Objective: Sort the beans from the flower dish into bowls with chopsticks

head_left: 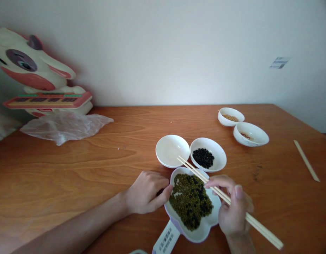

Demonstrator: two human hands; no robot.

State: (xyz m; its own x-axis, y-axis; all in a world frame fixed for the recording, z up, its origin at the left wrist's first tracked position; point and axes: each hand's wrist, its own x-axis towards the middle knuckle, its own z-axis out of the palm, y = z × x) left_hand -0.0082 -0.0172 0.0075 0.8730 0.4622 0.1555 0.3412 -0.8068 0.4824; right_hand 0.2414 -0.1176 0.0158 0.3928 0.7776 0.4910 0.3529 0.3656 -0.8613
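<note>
My right hand (233,206) is closed around a pair of wooden chopsticks (260,227). Their tips reach over the near edge of a plain white bowl (169,150), whose white inside shows. Under the chopsticks lies a flower-shaped white dish (202,233) with a labelled handle (167,238), holding green beans (185,194) with black beans mixed among them. With thumb and curled fingers, my left hand (149,192) grips the dish's left rim. Just behind the dish, touching or nearly touching the plain bowl, stands a second white bowl (219,158) with black beans (203,157) in it.
At the back right are a bowl (225,121) of tan grains and a bowl (258,141) with a few reddish-brown bits. A thin pale strip (307,160) lies at the right. A clear plastic bag (65,128) and a cow-shaped toy keyboard (46,100) occupy the left back.
</note>
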